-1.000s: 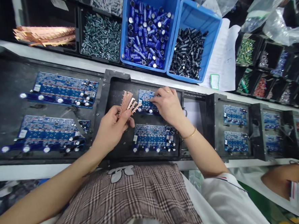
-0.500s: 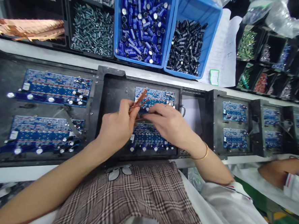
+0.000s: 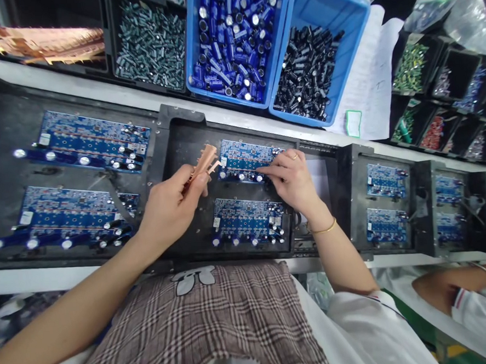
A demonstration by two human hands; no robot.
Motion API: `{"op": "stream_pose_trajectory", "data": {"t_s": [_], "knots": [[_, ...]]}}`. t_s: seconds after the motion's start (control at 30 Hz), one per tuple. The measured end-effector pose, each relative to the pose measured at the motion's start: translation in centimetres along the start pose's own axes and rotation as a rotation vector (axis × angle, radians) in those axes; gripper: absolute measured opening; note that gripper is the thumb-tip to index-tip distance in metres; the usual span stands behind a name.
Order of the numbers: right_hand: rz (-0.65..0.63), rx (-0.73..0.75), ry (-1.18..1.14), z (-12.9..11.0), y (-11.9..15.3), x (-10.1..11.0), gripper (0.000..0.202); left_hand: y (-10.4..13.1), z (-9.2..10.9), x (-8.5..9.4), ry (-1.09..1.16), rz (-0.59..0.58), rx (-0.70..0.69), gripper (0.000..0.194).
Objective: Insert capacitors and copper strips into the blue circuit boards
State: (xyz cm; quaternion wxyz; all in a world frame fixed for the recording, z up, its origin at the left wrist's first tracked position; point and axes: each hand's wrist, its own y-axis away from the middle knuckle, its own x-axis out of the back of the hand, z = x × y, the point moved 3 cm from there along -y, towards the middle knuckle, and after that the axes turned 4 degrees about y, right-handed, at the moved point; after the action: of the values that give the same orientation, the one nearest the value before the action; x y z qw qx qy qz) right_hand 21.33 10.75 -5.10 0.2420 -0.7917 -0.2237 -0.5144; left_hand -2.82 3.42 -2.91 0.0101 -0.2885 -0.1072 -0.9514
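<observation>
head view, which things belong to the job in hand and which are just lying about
Likely in the job:
copper strips in the left hand
similar copper pile, top left
upper circuit board by the right hand

Apparently just lying about:
paper sheets
plastic bags, top right

Long white-edged workbench, green floor below

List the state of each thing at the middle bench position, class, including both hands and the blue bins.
Left hand: closed around copper strips.
Copper strips: bunched, toothed ends sticking out.
Right hand: at the upper board; whether it holds anything is unclear.
Upper board: populated, right end partly covered.
Lower board: populated, uncovered.
Left blue bin: open, holding blue cylinders.
Right blue bin: open, partly filled with black cylinders.
</observation>
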Motion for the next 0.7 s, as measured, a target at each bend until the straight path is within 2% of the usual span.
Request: {"op": "stream_pose_trajectory", "data": {"t_s": [0.17, 0.23, 0.3, 0.4, 0.47, 0.53, 0.63, 0.7], "knots": [[-0.131, 0.003, 0.006, 1.4, -0.9, -0.4, 0.033, 0.3, 0.1, -0.3, -0.026, -0.058, -0.04, 0.027], [-0.157, -0.003, 0.017, 1.0, -1.2, 0.2, 0.034, 0.4, 0.3, -0.4, -0.095, -0.047, -0.042, 0.026], [-0.117, -0.012, -0.022, -0.6, -1.3, 1.3, 0.031, 0.8, 0.4, -0.5, -0.191, -0.007, -0.043, 0.025], [-0.062, 0.051, -0.219, -5.1, -0.3, 2.5, 0.023, 1.8, 1.1, -1.1, -0.291, 0.049, -0.067, 0.023], [-0.11, 0.123, -0.301, -7.9, 1.0, 2.5, 0.024, 2.7, 1.7, -1.7, -0.252, 0.039, -0.084, 0.021], [-0.14, 0.124, -0.269, -9.2, 2.6, 1.9, 0.027, 3.5, 2.2, -2.0, -0.142, 0.019, -0.096, 0.02], [-0.097, 0.058, -0.114, -8.3, 4.9, 0.5, 0.032, 4.1, 2.0, -1.7, 0.086, 0.015, -0.084, 0.022], [-0.068, 0.06, -0.024, -7.1, 6.1, -0.5, 0.032, 4.2, 1.3, -1.4, 0.162, -0.007, -0.048, 0.025]]}}
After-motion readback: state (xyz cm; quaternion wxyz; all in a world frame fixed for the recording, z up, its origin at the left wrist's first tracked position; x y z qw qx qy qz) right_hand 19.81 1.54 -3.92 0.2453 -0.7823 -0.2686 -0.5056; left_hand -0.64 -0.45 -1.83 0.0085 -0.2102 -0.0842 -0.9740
